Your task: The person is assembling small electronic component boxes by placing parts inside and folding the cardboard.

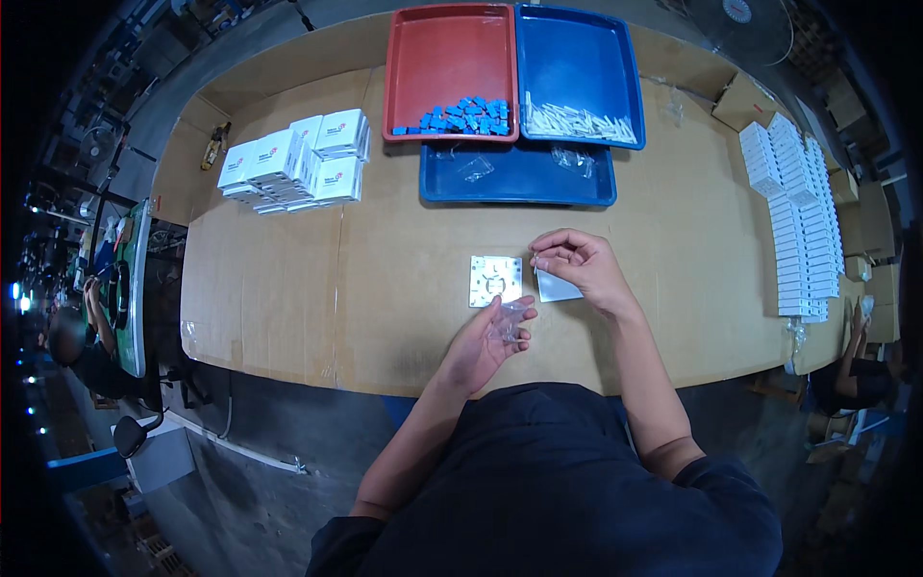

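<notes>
My left hand [481, 348] is closed around a crumpled clear plastic bag [510, 323], palm turned up. Just beyond it a pale square plate [483, 272] with holes and a round centre lies flat on the brown cardboard-covered table [288, 288]. My right hand [582, 271] has its thumb and fingers pinched together, over a plain white square piece [558, 288]. Whatever sits in that pinch is too small to make out. The fingers partly hide the white piece, and I cannot tell whether they touch it.
At the back stand a red tray [452, 48] with small blue parts, a blue tray [577, 48] with white sticks, and a lower blue tray [519, 192] with clear bags. White boxes [298, 163] are stacked left; more white boxes [798, 240] stand right. Other people work at both sides.
</notes>
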Available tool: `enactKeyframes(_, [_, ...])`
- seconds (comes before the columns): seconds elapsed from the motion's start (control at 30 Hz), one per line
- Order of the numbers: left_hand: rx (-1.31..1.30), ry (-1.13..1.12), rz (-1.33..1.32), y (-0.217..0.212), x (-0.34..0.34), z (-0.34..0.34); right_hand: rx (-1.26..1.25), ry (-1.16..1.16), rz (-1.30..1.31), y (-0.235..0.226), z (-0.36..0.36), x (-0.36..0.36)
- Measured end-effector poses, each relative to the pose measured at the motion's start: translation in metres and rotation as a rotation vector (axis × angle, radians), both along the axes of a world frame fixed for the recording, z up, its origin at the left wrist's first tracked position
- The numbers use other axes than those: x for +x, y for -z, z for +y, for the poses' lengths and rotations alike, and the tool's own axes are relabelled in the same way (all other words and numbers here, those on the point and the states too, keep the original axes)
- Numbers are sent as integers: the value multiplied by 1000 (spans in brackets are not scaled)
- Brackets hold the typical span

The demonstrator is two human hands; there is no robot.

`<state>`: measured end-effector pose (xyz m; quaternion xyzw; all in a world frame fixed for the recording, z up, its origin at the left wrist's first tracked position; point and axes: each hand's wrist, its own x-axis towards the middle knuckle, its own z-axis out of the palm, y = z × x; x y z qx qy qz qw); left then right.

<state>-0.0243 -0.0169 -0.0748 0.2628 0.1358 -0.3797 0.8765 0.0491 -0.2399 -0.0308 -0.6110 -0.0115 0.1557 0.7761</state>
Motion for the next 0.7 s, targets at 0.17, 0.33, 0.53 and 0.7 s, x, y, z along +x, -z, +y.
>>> enactKeyframes(0.17, [-16,18,-47,-2,8,-5,-143,-102,-174,-13,1,-12])
enactKeyframes(0.33, [8,26,-84,-4,9,-6,-376,-261,-222,-25,1,-10])
enactKeyframes(0.53, [19,54,-99,-7,8,-5,-438,-459,-393,-26,0,-4])
enactKeyframes(0.7, [-22,20,-125,-11,11,-3,-338,-490,-279,-31,5,0])
